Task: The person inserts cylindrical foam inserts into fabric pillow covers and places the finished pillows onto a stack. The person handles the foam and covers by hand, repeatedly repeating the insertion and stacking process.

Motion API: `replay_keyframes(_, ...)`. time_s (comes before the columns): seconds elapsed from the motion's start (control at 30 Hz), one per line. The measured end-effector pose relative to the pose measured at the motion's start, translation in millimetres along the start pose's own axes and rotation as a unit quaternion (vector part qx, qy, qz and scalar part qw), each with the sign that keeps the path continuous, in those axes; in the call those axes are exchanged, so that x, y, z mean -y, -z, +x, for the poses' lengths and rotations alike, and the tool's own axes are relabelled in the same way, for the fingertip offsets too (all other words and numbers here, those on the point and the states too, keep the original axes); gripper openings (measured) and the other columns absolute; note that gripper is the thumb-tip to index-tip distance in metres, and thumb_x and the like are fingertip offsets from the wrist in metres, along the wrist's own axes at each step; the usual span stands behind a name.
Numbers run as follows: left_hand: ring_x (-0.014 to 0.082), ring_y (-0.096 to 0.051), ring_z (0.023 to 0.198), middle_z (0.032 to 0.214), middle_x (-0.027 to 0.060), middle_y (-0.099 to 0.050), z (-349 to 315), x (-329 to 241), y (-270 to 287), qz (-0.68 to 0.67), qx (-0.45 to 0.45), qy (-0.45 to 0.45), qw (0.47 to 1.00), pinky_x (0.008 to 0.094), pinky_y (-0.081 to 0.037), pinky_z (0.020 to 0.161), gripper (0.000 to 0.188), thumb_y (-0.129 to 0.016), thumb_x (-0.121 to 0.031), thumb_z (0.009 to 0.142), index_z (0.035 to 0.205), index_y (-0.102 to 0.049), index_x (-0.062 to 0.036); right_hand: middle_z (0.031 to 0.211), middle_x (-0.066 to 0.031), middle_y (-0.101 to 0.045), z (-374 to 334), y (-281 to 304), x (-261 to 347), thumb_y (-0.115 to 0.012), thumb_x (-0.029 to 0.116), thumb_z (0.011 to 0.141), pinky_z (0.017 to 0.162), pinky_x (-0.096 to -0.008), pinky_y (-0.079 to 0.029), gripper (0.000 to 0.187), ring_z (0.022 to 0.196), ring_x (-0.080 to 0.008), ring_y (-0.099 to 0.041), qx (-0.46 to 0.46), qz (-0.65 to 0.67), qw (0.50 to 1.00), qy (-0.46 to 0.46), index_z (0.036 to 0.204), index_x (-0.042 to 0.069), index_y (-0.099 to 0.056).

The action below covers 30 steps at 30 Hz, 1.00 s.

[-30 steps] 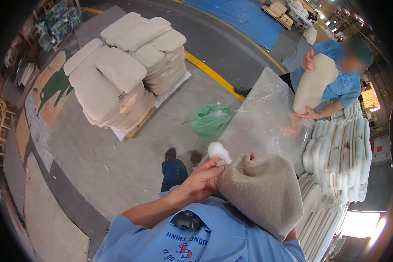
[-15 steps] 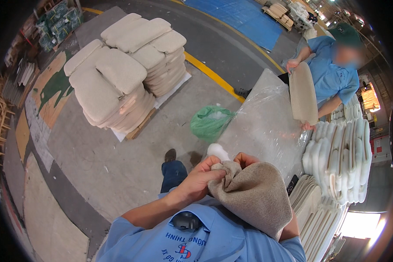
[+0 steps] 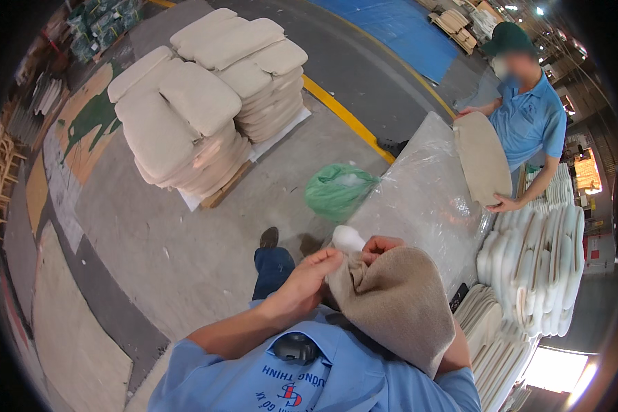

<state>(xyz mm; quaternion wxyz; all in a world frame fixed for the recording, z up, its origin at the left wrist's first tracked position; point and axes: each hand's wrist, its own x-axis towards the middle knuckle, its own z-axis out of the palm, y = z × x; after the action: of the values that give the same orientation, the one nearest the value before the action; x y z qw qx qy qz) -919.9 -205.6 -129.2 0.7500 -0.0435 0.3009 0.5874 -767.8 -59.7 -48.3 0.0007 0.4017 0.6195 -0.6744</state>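
Note:
A beige-brown fabric cushion cover (image 3: 405, 299) is bunched up in front of my chest, its wide end resting over my right forearm. The fingers of my left hand (image 3: 312, 271) pinch its gathered far edge. My right hand (image 3: 380, 247) grips the same edge from the other side, partly hidden behind the cloth. A rounded tuft of white padding (image 3: 348, 238) shows just beyond the gathered edge; whether it sits inside the cover or behind it, I cannot tell.
A plastic-wrapped table (image 3: 419, 199) stands ahead, a green bag (image 3: 336, 192) at its left edge. Across it a co-worker (image 3: 529, 123) holds a beige cushion (image 3: 484, 158). White pads (image 3: 529, 261) are stacked at right. Left lies a pallet of beige cushions (image 3: 178, 123).
My hands have shifted slightly along the gathered edge, and the cover has tilted a little. The co-worker has straightened up and turned, still holding the cushion.

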Motion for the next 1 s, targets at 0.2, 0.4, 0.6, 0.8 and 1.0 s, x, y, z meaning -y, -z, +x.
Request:
replay_keyframes(0.2,0.0065,-0.058,0.079,0.092,-0.0024,-0.067,60.4,16.0,14.6,0.154,-0.126,-0.143,0.969,0.0240,-0.047,0.072,0.019,-0.062,-0.028,0.107,0.106,-0.066,-0.0085,0.087,0.0021,-0.066,42.2,20.4,-16.1,-0.070,0.024,0.103,0.071,-0.0264,-0.048,0.020,0.082,-0.0059,-0.058,-0.044,-0.128,0.990,0.029,0.098,0.005,-0.065)
replay_keyframes(0.4,0.0103,-0.056,0.082,0.088,0.0026,-0.066,106.0,28.0,28.3,0.291,-0.235,-0.242,0.895,0.0284,-0.047,0.076,0.025,-0.061,-0.027,0.107,0.103,-0.066,-0.0030,0.088,0.0047,-0.062,60.8,16.2,-31.5,-0.068,0.020,0.101,0.070,-0.0246,-0.048,0.013,0.081,-0.0059,-0.056,-0.051,-0.088,0.994,0.034,0.100,0.008,-0.063)
replay_keyframes(0.6,0.0188,-0.059,0.079,0.084,0.0097,-0.066,143.7,37.9,67.2,0.327,-0.291,-0.233,0.868,0.0363,-0.050,0.078,0.029,-0.061,-0.030,0.105,0.099,-0.064,-0.0015,0.098,-0.0005,-0.066,126.8,49.6,-103.7,-0.067,0.018,0.098,0.073,-0.0273,-0.053,0.017,0.087,-0.0097,-0.062,0.057,0.140,0.989,-0.001,0.111,0.007,-0.062)
replay_keyframes(0.8,0.0260,-0.064,0.082,0.087,0.0147,-0.067,164.5,58.0,85.2,0.355,-0.306,-0.210,0.858,0.0415,-0.051,0.082,0.029,-0.061,-0.032,0.105,0.104,-0.062,-0.0030,0.097,-0.0039,-0.068,168.0,61.5,-154.4,-0.065,0.021,0.099,0.073,-0.0304,-0.054,0.015,0.088,-0.0131,-0.064,0.022,-0.135,0.989,-0.050,0.108,0.008,-0.068)
replay_keyframes(1.0,0.0267,-0.066,0.096,0.104,0.0139,-0.068,166.1,49.8,74.3,0.428,-0.181,-0.256,0.848,0.0406,-0.052,0.091,0.021,-0.064,-0.018,0.102,0.120,-0.065,-0.0060,0.091,-0.0096,-0.075,159.0,67.1,-157.3,-0.080,0.027,0.083,0.071,-0.0421,-0.053,0.030,0.084,-0.0171,-0.066,-0.048,-0.173,0.983,-0.034,0.099,0.001,-0.077)
